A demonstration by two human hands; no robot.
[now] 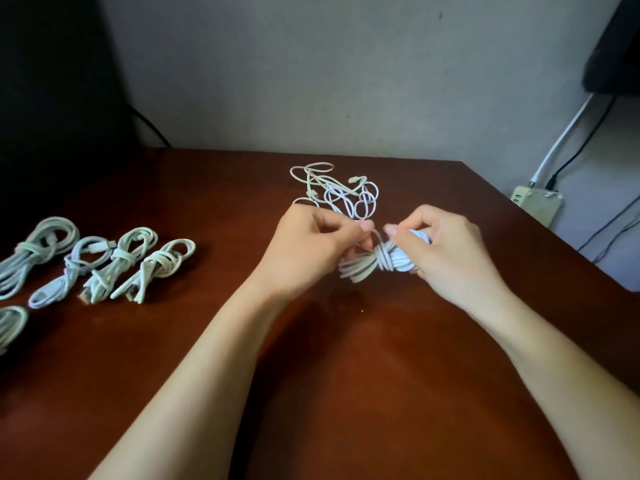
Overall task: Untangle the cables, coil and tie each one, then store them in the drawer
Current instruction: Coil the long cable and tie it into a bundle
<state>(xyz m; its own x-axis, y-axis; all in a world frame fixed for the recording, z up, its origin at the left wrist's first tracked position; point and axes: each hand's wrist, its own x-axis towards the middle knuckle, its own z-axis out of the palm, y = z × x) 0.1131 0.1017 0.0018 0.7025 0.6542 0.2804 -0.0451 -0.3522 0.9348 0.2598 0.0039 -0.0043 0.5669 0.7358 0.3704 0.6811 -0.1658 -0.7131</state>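
Hanging between the two hands, a white coiled cable [363,266] is held just above the brown table [346,375], near its middle. The coil is bound round its waist by a few turns of its own loose end. One side of the coil is gripped by the right hand [446,247], whose fingers are curled round it, with the thumb stretched toward the wrap. The loose end is pinched by the left hand [311,244], whose fingers are curled in. The thin line can be seen running from its thumb down to the wrap. The loops on the coil's other side are fanned out below the left hand.

Just behind the hands, a tangled pile of white cables [336,192] is seen lying on the table. Its near edge is hidden by the left hand.

Well apart, on the left side of the table, four tied coils [117,261] are laid side by side in a row. A fifth coil [10,323] is cut off by the picture's edge below them.

Past the table's right edge, a pale power strip [536,204] is seen by the wall, with a black wire [581,147] and a white wire [561,140] running up from it.
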